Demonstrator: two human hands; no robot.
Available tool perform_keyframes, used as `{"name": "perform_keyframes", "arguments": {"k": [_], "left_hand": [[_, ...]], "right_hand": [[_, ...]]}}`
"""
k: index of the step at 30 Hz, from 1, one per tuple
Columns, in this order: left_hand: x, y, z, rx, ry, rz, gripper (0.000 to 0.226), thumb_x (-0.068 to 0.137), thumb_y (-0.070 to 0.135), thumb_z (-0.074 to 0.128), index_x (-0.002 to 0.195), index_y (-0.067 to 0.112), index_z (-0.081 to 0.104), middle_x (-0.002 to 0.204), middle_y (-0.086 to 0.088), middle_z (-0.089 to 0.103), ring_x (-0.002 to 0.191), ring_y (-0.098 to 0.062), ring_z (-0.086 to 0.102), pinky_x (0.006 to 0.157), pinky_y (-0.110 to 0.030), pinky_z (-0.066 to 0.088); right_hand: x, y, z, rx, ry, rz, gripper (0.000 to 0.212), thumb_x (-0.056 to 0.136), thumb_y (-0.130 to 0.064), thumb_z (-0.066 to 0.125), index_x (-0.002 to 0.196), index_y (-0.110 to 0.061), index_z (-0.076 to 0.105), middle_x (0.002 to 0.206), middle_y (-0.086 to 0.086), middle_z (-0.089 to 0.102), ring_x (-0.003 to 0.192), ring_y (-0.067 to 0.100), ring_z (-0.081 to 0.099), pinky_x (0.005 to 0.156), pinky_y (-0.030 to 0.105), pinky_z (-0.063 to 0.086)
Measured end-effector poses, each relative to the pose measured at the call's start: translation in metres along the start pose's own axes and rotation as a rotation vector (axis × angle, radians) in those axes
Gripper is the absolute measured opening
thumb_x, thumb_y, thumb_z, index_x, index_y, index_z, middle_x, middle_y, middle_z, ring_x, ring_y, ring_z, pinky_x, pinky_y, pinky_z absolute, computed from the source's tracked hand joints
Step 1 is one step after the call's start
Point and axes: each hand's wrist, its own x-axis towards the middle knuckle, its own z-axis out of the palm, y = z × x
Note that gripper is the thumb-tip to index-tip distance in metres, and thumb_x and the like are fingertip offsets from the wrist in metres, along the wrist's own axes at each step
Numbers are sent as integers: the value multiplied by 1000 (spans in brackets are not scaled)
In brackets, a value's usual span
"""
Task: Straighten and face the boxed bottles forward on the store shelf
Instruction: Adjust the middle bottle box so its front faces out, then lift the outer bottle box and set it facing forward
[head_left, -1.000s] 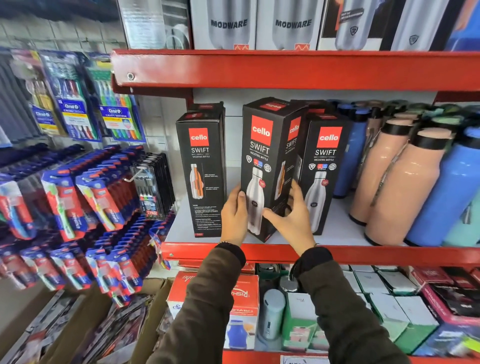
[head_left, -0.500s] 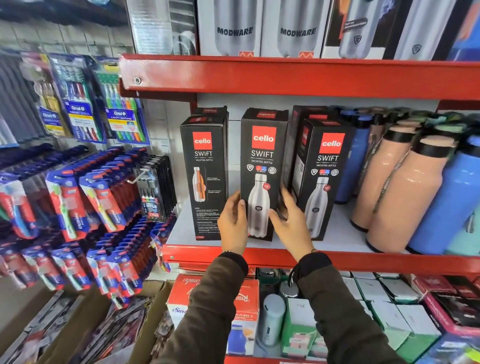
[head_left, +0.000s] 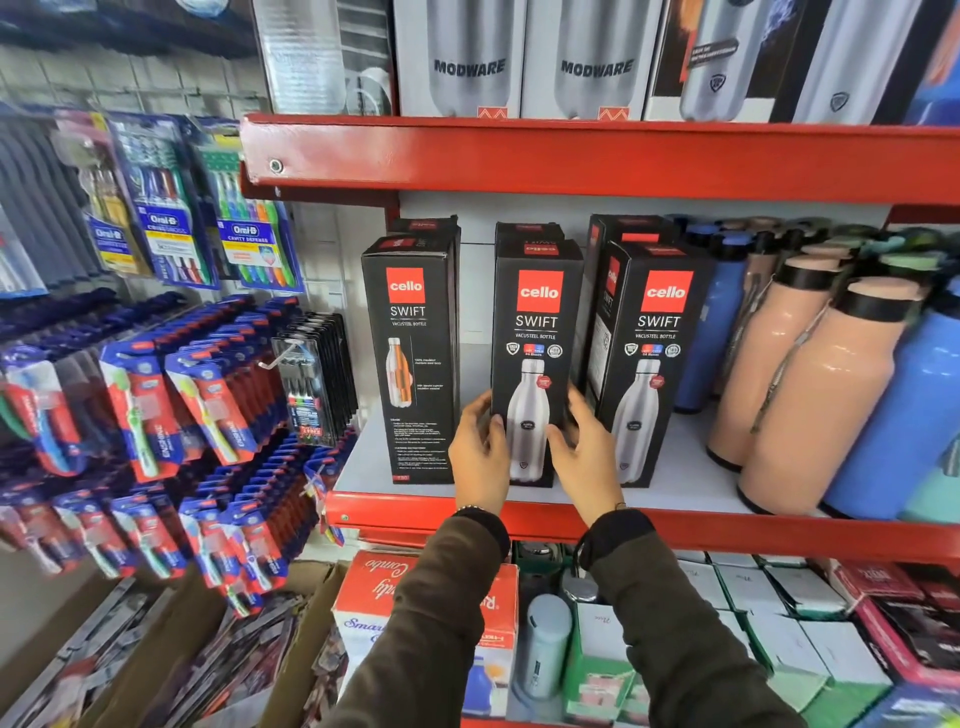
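Three black cello Swift bottle boxes stand upright at the front of the white shelf (head_left: 680, 467). The middle box (head_left: 535, 332) faces forward; my left hand (head_left: 480, 452) grips its lower left edge and my right hand (head_left: 584, 457) its lower right edge. The left box (head_left: 415, 358) shows a panel with an orange bottle and small print. The right box (head_left: 654, 358) faces forward, turned slightly so that its left side shows. More black boxes stand behind each one, mostly hidden.
Loose peach bottles (head_left: 815, 400) and blue bottles (head_left: 909, 415) crowd the shelf's right. A red shelf lip (head_left: 779, 535) runs along the front. Modware boxes (head_left: 467, 62) sit on the shelf above. Toothbrush packs (head_left: 171, 395) hang at left. Boxed goods (head_left: 426, 608) fill the shelf below.
The middle box was angled with its side showing; both hands turned it square, and now it faces forward. My hands stay on its lower edges.
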Motion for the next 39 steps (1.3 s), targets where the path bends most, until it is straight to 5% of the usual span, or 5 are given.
{"name": "perform_keyframes", "arguments": {"k": [6, 15, 22, 32, 39], "left_hand": [[0, -1, 2, 12, 17, 3, 36, 102, 8, 50, 138, 12, 53, 121, 7, 60, 99, 19, 52, 81, 8, 38], [-10, 4, 3, -11, 79, 28, 35, 102, 9, 51, 136, 13, 56, 126, 5, 61, 104, 12, 56, 86, 8, 38], [-18, 8, -11, -38, 131, 198, 28, 103, 16, 49, 129, 13, 59, 126, 3, 63, 114, -1, 60, 96, -20, 51], [10, 8, -62, 129, 389, 279, 43, 102, 20, 49, 145, 14, 44, 150, -6, 41, 139, -9, 33, 115, -13, 16], [28, -3, -102, -191, 14, 19, 49, 109, 35, 28, 155, 18, 34, 159, 8, 36, 147, -1, 31, 126, -30, 20]], "right_hand": [[1, 2, 1, 1, 5, -14, 61, 95, 0, 54, 149, -22, 38, 130, -14, 52, 119, 0, 51, 104, 15, 37], [-12, 5, 7, 64, 263, -13, 33, 86, -6, 71, 117, -16, 64, 107, -4, 66, 89, -4, 63, 74, 6, 52], [-23, -5, 16, 101, 364, -96, 17, 84, -11, 74, 96, -18, 65, 95, 1, 66, 77, 10, 62, 63, 13, 49], [-19, -32, 71, 97, 73, -106, 39, 91, -20, 69, 129, -19, 61, 124, -2, 66, 97, -5, 64, 82, 8, 51], [-17, -37, 110, 11, -84, -13, 51, 95, -31, 60, 143, -18, 46, 138, 6, 61, 128, 17, 57, 108, 41, 47]]}}
